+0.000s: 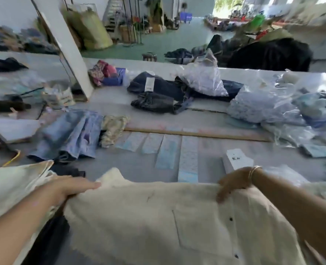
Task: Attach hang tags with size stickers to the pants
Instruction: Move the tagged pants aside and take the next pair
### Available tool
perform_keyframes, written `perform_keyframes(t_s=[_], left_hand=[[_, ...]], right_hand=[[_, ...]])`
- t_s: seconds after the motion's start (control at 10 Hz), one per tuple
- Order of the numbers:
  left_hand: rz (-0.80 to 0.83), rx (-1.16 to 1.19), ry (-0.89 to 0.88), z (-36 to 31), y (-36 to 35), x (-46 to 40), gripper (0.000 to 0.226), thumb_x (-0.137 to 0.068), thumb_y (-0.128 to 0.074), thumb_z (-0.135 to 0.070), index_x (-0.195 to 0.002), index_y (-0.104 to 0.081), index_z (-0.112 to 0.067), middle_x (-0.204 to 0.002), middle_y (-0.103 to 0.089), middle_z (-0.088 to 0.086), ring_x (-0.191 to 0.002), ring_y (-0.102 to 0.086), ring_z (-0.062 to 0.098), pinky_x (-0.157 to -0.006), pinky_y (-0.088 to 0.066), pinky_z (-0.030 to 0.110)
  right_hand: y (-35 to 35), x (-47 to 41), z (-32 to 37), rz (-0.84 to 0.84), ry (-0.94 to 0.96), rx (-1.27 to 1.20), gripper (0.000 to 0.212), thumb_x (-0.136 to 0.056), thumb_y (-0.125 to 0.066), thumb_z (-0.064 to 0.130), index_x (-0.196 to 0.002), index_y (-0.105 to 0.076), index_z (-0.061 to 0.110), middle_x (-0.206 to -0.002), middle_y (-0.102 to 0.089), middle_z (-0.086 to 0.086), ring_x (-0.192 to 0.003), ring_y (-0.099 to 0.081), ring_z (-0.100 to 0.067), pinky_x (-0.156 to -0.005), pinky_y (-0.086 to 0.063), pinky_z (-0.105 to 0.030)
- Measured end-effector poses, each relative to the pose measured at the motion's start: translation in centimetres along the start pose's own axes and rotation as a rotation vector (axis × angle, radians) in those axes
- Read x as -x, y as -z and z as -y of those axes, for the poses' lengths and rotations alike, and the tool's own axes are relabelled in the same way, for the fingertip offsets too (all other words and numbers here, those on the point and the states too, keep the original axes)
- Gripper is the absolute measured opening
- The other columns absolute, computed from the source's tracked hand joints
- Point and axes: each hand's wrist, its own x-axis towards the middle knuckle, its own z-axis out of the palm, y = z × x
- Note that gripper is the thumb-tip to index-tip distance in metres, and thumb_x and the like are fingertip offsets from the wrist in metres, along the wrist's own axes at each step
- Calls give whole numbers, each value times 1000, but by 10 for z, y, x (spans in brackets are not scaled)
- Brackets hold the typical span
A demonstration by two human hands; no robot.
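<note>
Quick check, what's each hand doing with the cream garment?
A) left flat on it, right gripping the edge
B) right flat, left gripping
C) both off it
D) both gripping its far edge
A: the left hand lies flat with fingers extended on the cream garment, while the right hand curls over its far edge.

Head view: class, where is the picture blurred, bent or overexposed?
Head view: motion blur smears the whole frame, including the cream garment and both hands; the wide lens bows the table edge; the doorway at the top is blown out by daylight.
</note>
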Motion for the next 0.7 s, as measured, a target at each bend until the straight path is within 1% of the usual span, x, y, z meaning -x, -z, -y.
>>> perform_keyframes(t_s=[0.1, 0.2, 0.3, 0.4, 0.5, 0.6, 0.7], left_hand=[[-9, 112, 68, 48, -58, -20, 27, -96, -58, -22, -95, -65, 4, -99, -66, 28, -84, -61, 30, -75, -40, 34], [-181, 135, 119, 76, -88, -33, 48, -92, -62, -30, -129, -53, 1, -132, -55, 21, -118, -54, 32, -90, -40, 35], [-319, -145, 36, 95, -97, -41, 39, -90, -58, -48, -94, -65, -10, -91, -69, 11, -100, -63, 32, -80, -43, 36], [-475, -330, 27, 97, -97, -42, 41, -88, -51, -55, -82, -54, -15, -78, -62, 7, -84, -62, 33, -75, -46, 39], [-651, -561, -276, 77, -124, -44, 51, -72, -37, -32, -93, -64, 5, -94, -61, 32, -77, -60, 50, -63, -51, 55], [-596, -596, -684, 30, -187, -21, 54, -85, -35, -39, -108, -65, 0, -118, -60, 28, -107, -58, 42, -78, -53, 54], [-387, -714, -791, 20, -244, -3, 56, -83, -34, -53, -120, -57, -18, -138, -50, 19, -123, -54, 28, -85, -47, 63]], right_hand=[[-44, -80, -2, -294, -87, 342, 46, -88, -63, 34, -124, -53, 9, -125, -58, -10, -105, -57, -23, -85, -42, -30], [-88, -113, -19, -603, -119, 424, 41, -91, -48, 31, -132, -43, 26, -134, -50, -2, -127, -45, -23, -112, -20, -45], [-123, -106, -49, -899, -92, 210, 51, -88, -50, 26, -138, -39, 29, -139, -43, 3, -129, -38, -22, -114, -17, -43], [-154, -84, -88, -1148, -134, -181, 51, -77, -69, 10, -126, -56, 7, -130, -53, -17, -121, -48, -37, -104, -36, -46], [-188, -52, -133, -1071, -392, -702, 43, -80, -73, 12, -117, -59, -3, -112, -62, -27, -108, -57, -38, -92, -41, -41], [-202, -46, -129, -771, -402, -749, 35, -82, -71, 36, -104, -62, 11, -100, -67, -9, -88, -59, -20, -76, -40, -28], [-190, -41, -112, -643, -338, -672, 26, -81, -71, 40, -81, -63, 16, -81, -64, -1, -73, -58, -13, -64, -40, -24]])
